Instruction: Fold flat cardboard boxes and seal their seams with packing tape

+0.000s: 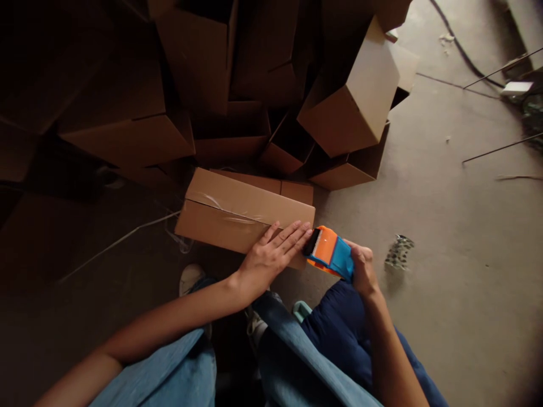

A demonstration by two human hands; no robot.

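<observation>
Head view: we have the left hand (pixel 271 261) spread flat on a closed cardboard carton (pixel 244 212), fingers apart and pressing near its right end, not gripping it. The carton lies on the concrete floor (pixel 441 186) in front of us, with strips of clear tape (pixel 223 199) creased across its seam. The right hand (pixel 362 268) is closed around an orange-and-blue tape dispenser (pixel 328 251), whose dark mouth sits at the carton's right end, just beside our left fingertips (pixel 307 229). We can't tell if tape runs from the dispenser onto the carton. Step in hand, as we judge it: dispenser brought up to the carton's end. The next move calls for the left hand to keep the carton pinned. Behind it rises a stack of cartons (pixel 348 107). A crumpled foil scrap (pixel 399 251) lies on the floor to the right, and a black cable (pixel 460 48) runs along the top right.
</observation>
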